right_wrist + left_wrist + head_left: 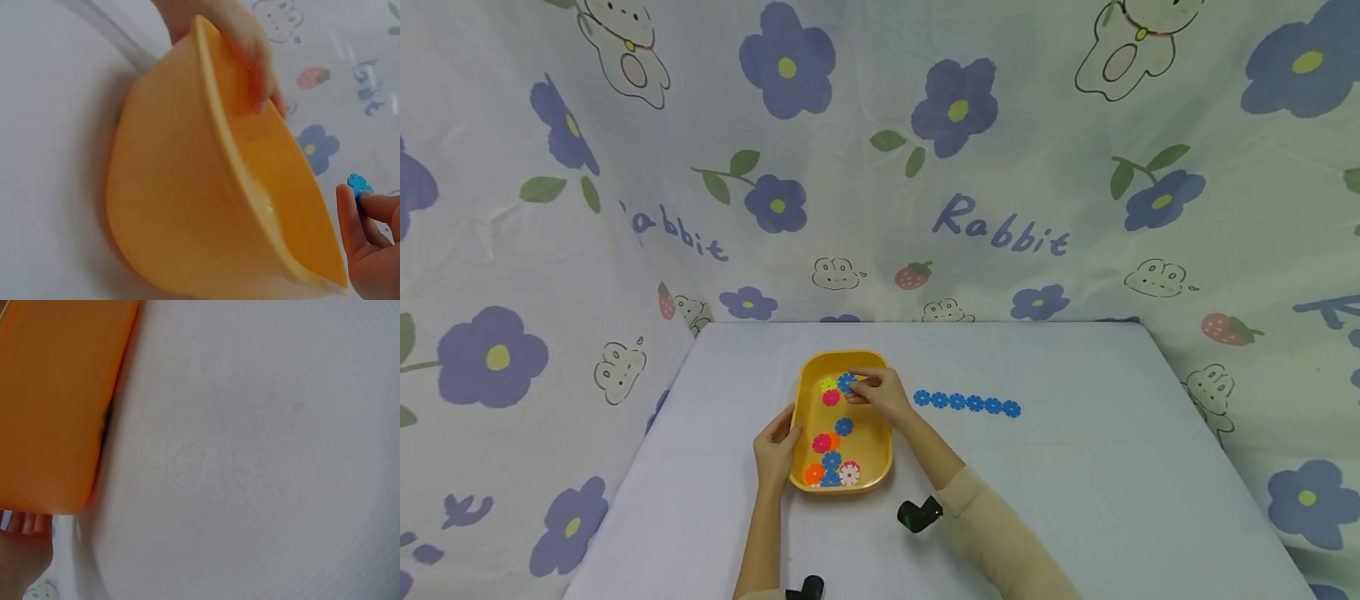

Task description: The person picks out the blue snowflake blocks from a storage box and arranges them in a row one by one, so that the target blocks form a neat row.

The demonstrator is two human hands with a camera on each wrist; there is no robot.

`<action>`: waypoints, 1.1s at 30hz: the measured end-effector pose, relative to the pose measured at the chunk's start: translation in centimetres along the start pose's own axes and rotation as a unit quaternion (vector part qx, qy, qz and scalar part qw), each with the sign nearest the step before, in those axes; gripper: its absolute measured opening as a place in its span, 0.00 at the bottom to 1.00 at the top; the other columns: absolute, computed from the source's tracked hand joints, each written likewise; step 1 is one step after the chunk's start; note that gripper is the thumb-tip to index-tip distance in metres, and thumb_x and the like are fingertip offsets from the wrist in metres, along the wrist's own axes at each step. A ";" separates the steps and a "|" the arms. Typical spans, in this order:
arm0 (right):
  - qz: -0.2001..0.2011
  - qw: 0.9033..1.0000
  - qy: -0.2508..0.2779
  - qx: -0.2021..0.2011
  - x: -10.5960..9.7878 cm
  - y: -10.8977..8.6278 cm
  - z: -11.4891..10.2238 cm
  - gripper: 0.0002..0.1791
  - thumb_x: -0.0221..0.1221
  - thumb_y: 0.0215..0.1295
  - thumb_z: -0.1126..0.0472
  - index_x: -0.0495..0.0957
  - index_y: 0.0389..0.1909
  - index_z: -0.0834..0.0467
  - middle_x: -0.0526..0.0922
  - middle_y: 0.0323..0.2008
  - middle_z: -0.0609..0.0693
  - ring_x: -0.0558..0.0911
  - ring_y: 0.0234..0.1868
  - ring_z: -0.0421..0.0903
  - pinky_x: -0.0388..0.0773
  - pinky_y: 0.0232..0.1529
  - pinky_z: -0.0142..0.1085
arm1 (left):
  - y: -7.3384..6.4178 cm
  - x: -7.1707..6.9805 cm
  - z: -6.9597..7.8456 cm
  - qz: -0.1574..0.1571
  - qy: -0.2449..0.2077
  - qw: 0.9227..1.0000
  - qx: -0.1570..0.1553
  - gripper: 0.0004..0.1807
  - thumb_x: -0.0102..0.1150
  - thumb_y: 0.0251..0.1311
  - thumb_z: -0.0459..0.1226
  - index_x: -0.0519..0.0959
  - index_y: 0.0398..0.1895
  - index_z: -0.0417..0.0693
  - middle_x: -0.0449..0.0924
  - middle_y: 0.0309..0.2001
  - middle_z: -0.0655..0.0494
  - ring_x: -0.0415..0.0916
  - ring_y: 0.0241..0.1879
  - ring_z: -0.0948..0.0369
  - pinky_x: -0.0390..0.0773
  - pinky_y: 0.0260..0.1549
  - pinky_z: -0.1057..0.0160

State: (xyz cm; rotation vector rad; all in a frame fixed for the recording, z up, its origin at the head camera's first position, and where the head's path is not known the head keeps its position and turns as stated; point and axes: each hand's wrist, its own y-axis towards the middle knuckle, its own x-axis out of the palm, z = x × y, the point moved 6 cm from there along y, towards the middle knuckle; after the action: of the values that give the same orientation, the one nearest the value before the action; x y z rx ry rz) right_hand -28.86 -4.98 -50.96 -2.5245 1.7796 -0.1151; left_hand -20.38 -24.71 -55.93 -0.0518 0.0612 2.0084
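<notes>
The right hand [883,393] pinches a blue disc [846,383]; rightward, nearer it than the tray-gripping left hand [775,448], a blue row [974,403] runs sideways.

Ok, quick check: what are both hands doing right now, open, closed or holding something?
Left hand: closed on the side of the yellow tray, thumb over its rim.
Right hand: pinching a blue flower-shaped piece.

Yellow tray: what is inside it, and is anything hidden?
Blue, pink, orange, yellow and white flower-shaped pieces lie in the tray, some overlapping. The right grip, pinching a blue piece, covers part of the tray's far right side; whatever is beneath cannot be seen.
</notes>
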 end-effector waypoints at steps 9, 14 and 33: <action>0.006 0.999 0.044 -0.011 -3.2 -0.4 -1.5 0.18 0.57 0.62 0.71 0.75 0.54 0.68 0.85 0.33 0.62 0.86 0.32 0.48 0.77 0.46 0.52 | -0.3 0.0 0.9 -0.015 -0.006 1.000 -0.012 0.22 0.53 0.60 0.25 0.71 0.60 0.32 0.70 0.61 0.38 0.65 0.63 0.48 0.70 0.49 0.79; 0.018 0.998 0.047 -0.030 -5.2 -1.1 -2.1 0.19 0.56 0.63 0.71 0.74 0.55 0.70 0.85 0.32 0.60 0.86 0.30 0.45 0.82 0.39 0.42 | -0.1 0.0 0.1 -0.007 -0.002 1.000 -0.003 0.22 0.52 0.60 0.25 0.72 0.59 0.33 0.71 0.60 0.39 0.67 0.62 0.48 0.71 0.48 0.80; 0.089 0.993 0.016 -0.073 -14.8 -5.3 -2.1 0.18 0.57 0.63 0.69 0.74 0.52 0.74 0.83 0.37 0.64 0.86 0.31 0.41 0.82 0.39 0.36 | -0.1 0.0 0.2 -0.013 0.013 1.000 -0.004 0.22 0.53 0.61 0.26 0.72 0.60 0.35 0.71 0.61 0.41 0.67 0.61 0.50 0.71 0.48 0.80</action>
State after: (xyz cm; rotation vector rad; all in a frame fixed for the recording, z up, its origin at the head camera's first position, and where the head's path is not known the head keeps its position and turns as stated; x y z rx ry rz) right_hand -29.03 10.79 -48.93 -2.4551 2.0882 -0.0179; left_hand -20.33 -24.65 -55.75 -0.0845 0.0683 1.9826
